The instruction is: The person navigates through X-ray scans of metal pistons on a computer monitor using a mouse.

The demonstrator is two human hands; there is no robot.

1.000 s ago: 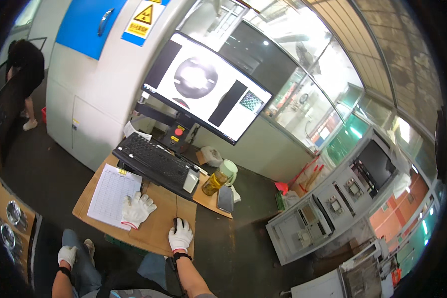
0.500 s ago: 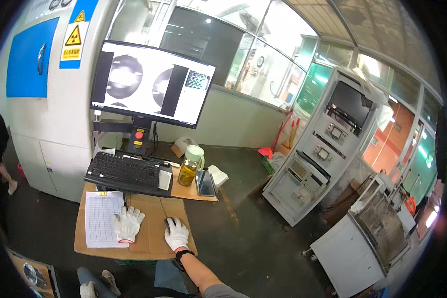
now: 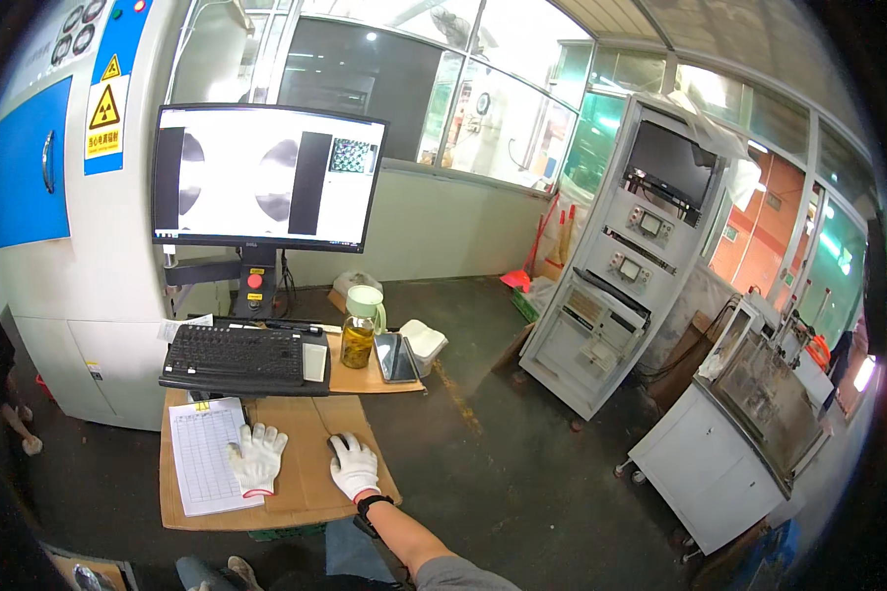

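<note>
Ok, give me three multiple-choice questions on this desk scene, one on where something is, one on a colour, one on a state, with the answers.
1. Where is the paper form?
A. left of the lone white glove
B. on the keyboard
C. under the jar

2. What colour is the jar's lid?
A. red
B. pale green
C. black

3. What is the state of the monitor?
A. switched off
B. lit, showing images
C. lying face down

Answers: 1 A, the form lies on the cardboard desk top just left of the lone white glove. 2 B, the lid on the jar is pale green. 3 B, the screen glows with grey images. The gloved right hand rests on a mouse.
</note>
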